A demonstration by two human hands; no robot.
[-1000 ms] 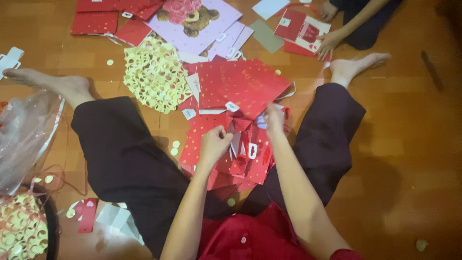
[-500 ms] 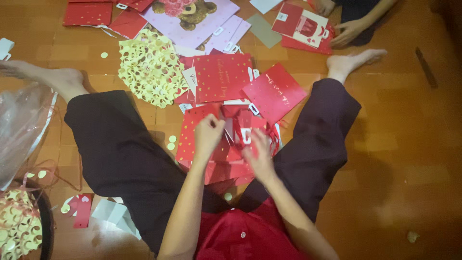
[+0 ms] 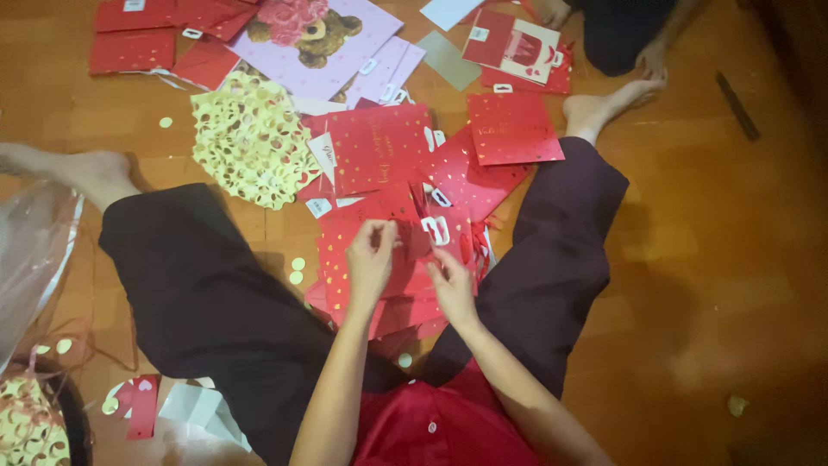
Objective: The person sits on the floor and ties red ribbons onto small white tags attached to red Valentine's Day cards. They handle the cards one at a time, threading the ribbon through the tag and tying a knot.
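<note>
I sit on the wooden floor with my legs spread, and a pile of red gift bags with gold dots [image 3: 341,259] lies between them. My left hand [image 3: 371,263] pinches the top red gift bag [image 3: 420,226] at its left side. My right hand [image 3: 453,283] grips the same bag from the right, close to its white tag and ribbon handles. The two hands are a few centimetres apart over the pile. More flat red bags [image 3: 379,155] are spread just beyond, and one [image 3: 513,128] lies apart near my right foot [image 3: 599,108].
A yellow punched-out paper sheet [image 3: 250,142] lies to the left of the bags, and a pink bag with a teddy bear picture [image 3: 310,43] lies behind. Another person's hand [image 3: 653,59] rests at the top right. A clear plastic bag [image 3: 34,250] and white paper scraps [image 3: 203,406] sit at the left.
My right hand drew back from laying a red bag on the far spread and joined my left hand on the top bag of the pile.
</note>
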